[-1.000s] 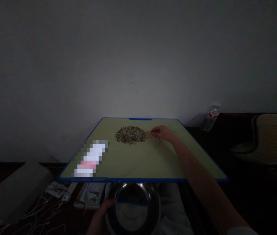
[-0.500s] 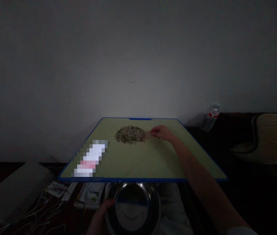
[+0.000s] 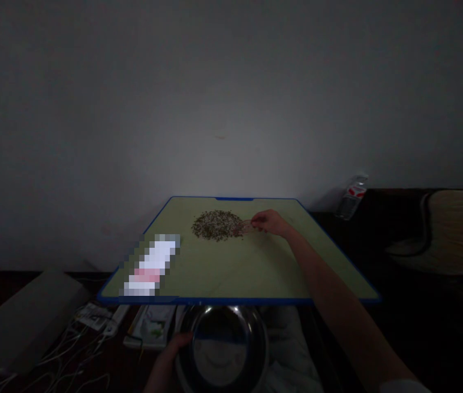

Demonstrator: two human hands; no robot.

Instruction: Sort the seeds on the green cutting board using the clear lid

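Observation:
On the pale green board with a blue rim lies a flat heap of mixed dark and light grains. My right hand is closed on a thin, pinkish, see-through tool; its exact kind is too dim to make out. The tool's far end reaches the right edge of the heap. Below the board's front edge, my left hand grips a shiny metal bowl by its left rim, thumb over the edge. I see no grains in the bowl.
A blurred-out white and pink object lies at the board's left. A water bottle leans by the wall at the right. White cables, a grey box and a tray sit low at the left.
My right hand and the tool have hardly moved, with only a slight shift of the tool at the heap's right edge. The left hand and bowl stay in place.

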